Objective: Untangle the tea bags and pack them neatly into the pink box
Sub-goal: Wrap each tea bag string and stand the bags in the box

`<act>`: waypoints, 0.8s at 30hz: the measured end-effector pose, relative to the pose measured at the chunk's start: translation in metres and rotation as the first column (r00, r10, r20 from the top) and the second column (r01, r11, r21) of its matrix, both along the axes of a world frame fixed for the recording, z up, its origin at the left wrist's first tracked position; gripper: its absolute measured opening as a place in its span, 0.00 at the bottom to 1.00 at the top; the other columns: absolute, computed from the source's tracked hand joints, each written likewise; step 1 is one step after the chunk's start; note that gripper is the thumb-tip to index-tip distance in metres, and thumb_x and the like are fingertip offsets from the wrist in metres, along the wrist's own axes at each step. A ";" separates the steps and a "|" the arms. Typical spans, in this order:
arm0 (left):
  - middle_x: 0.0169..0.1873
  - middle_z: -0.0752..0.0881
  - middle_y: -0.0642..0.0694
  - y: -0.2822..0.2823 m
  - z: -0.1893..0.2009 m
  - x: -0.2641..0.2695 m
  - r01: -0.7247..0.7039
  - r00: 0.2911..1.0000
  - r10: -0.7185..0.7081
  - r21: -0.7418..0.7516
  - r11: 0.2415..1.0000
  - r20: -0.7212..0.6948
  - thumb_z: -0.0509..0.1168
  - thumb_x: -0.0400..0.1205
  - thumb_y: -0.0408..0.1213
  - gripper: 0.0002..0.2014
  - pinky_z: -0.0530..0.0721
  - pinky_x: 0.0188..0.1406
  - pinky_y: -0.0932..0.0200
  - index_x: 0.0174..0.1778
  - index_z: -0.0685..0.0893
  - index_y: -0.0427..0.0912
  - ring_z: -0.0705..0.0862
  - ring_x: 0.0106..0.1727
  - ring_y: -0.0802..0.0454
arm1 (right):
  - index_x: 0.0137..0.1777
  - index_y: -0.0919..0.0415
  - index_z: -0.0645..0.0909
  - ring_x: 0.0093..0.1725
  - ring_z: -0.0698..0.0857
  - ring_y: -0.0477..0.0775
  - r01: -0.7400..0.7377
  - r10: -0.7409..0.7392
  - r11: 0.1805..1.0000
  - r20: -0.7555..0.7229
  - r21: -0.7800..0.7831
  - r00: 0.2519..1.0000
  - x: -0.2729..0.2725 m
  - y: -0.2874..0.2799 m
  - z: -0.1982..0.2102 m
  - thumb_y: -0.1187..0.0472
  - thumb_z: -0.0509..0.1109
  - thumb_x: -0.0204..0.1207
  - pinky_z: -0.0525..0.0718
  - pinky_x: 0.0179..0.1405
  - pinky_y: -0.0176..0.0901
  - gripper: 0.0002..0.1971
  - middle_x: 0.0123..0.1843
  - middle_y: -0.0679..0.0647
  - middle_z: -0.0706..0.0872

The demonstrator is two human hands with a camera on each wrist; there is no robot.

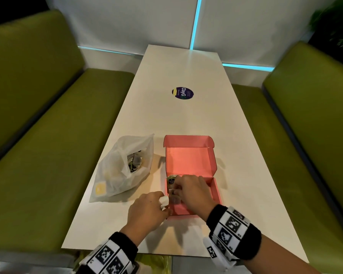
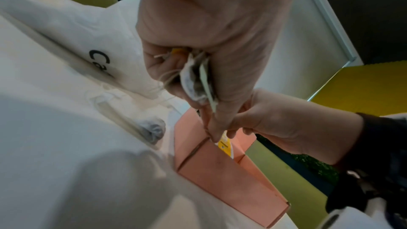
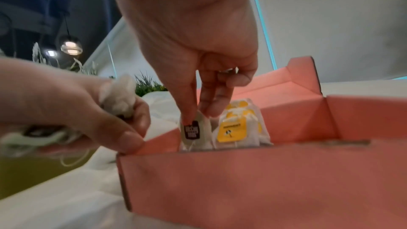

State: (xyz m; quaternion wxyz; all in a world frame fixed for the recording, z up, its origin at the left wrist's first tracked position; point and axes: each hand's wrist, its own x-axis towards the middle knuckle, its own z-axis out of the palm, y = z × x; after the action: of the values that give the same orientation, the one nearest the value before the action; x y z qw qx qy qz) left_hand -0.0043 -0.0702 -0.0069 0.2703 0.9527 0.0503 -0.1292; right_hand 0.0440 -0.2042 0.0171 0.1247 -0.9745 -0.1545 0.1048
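Right half of the pink box [image 1: 216, 191] lies free; tea bags [image 3: 240, 128] and both hands crowd its left corner.

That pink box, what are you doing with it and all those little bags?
A person is packing tea bags into the pink box on the table. The right hand pinches a dark-tagged tea bag, standing it beside yellow-tagged ones already inside. The left hand holds a tangled bunch by the box's corner. More wait in the plastic bag.
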 end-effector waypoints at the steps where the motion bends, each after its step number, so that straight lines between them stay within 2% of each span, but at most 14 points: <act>1: 0.35 0.80 0.50 0.000 0.000 0.000 0.004 1.000 -0.004 0.002 1.000 -0.002 0.68 0.72 0.47 0.10 0.69 0.32 0.59 0.32 0.73 0.53 0.78 0.40 0.46 | 0.53 0.55 0.84 0.57 0.81 0.58 0.003 -0.003 1.000 0.020 -0.010 1.000 0.002 0.001 -0.003 0.57 0.64 0.77 0.69 0.52 0.48 0.09 0.54 0.54 0.86; 4: 0.35 0.80 0.50 0.001 0.000 -0.002 0.009 1.000 -0.009 -0.002 1.000 -0.009 0.68 0.72 0.48 0.08 0.70 0.32 0.59 0.34 0.75 0.52 0.77 0.39 0.47 | 0.54 0.53 0.85 0.58 0.79 0.58 0.036 -0.038 0.999 0.092 0.029 0.995 0.008 0.003 -0.011 0.57 0.64 0.79 0.65 0.50 0.46 0.10 0.57 0.53 0.82; 8: 0.36 0.81 0.50 0.000 0.002 -0.002 0.011 1.000 -0.011 0.006 1.000 -0.018 0.69 0.72 0.49 0.09 0.71 0.33 0.59 0.35 0.75 0.53 0.82 0.44 0.45 | 0.54 0.54 0.86 0.57 0.78 0.58 0.056 -0.066 0.996 0.136 0.076 0.988 0.013 0.004 -0.016 0.57 0.64 0.79 0.61 0.47 0.44 0.10 0.56 0.54 0.80; 12: 0.37 0.82 0.50 0.001 0.003 -0.002 0.007 1.000 -0.006 0.019 1.000 -0.027 0.69 0.73 0.50 0.11 0.70 0.33 0.59 0.34 0.73 0.53 0.79 0.41 0.47 | 0.54 0.54 0.86 0.56 0.78 0.57 0.045 -0.062 0.994 0.165 0.104 0.984 0.013 0.004 -0.018 0.57 0.65 0.78 0.63 0.47 0.45 0.09 0.56 0.53 0.80; 16: 0.38 0.85 0.49 0.004 0.002 -0.001 0.000 1.000 0.000 -0.002 1.000 -0.012 0.70 0.72 0.53 0.11 0.72 0.33 0.59 0.36 0.78 0.52 0.81 0.43 0.48 | 0.55 0.55 0.83 0.57 0.78 0.55 0.063 -0.082 0.992 0.172 0.111 0.982 0.013 0.001 -0.017 0.57 0.68 0.75 0.68 0.54 0.47 0.10 0.56 0.52 0.79; 18: 0.36 0.86 0.51 0.010 0.003 0.000 -0.014 1.000 0.015 -0.056 0.998 0.017 0.69 0.73 0.57 0.13 0.75 0.33 0.58 0.37 0.80 0.52 0.83 0.40 0.51 | 0.52 0.56 0.84 0.56 0.78 0.54 0.091 -0.116 0.984 0.158 0.154 0.981 0.011 -0.005 -0.014 0.56 0.72 0.72 0.70 0.54 0.46 0.10 0.53 0.52 0.80; 19: 0.34 0.87 0.50 0.013 0.004 0.000 -0.026 0.999 0.031 -0.127 0.992 0.039 0.69 0.74 0.58 0.14 0.78 0.34 0.56 0.36 0.81 0.51 0.84 0.37 0.52 | 0.49 0.57 0.85 0.54 0.79 0.55 0.105 -0.138 0.973 0.157 0.204 0.978 0.009 -0.008 -0.012 0.57 0.74 0.70 0.72 0.53 0.46 0.09 0.51 0.52 0.80; 21: 0.29 0.87 0.46 0.017 0.009 0.003 -0.079 0.988 0.120 -0.364 0.928 0.093 0.68 0.76 0.55 0.14 0.81 0.37 0.54 0.34 0.82 0.48 0.83 0.31 0.54 | 0.44 0.58 0.86 0.48 0.81 0.54 0.126 -0.183 0.935 0.149 0.332 0.972 0.005 -0.014 -0.008 0.59 0.76 0.67 0.77 0.50 0.48 0.06 0.45 0.50 0.79; 22: 0.28 0.86 0.42 0.018 0.013 0.004 -0.128 0.976 0.198 -0.489 0.863 0.094 0.68 0.77 0.53 0.15 0.80 0.36 0.55 0.35 0.83 0.44 0.81 0.29 0.53 | 0.42 0.58 0.86 0.44 0.81 0.50 0.137 -0.204 0.908 0.134 0.395 0.970 0.002 -0.016 -0.004 0.60 0.76 0.68 0.78 0.48 0.46 0.05 0.43 0.49 0.79; 24: 0.26 0.79 0.40 0.019 0.022 0.009 -0.248 0.940 0.341 -0.717 0.652 -0.015 0.65 0.78 0.51 0.18 0.75 0.28 0.62 0.38 0.84 0.38 0.75 0.26 0.53 | 0.41 0.58 0.86 0.34 0.78 0.40 0.169 -0.223 0.828 0.038 0.534 0.974 -0.008 -0.018 0.009 0.61 0.75 0.70 0.76 0.40 0.30 0.02 0.40 0.48 0.80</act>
State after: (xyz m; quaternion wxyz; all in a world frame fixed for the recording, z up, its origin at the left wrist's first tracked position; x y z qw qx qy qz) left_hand 0.0043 -0.0514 0.0156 0.6353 0.7597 0.1345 -0.0350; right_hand 0.0363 -0.2221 0.0257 0.3898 -0.9172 -0.0823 -0.0031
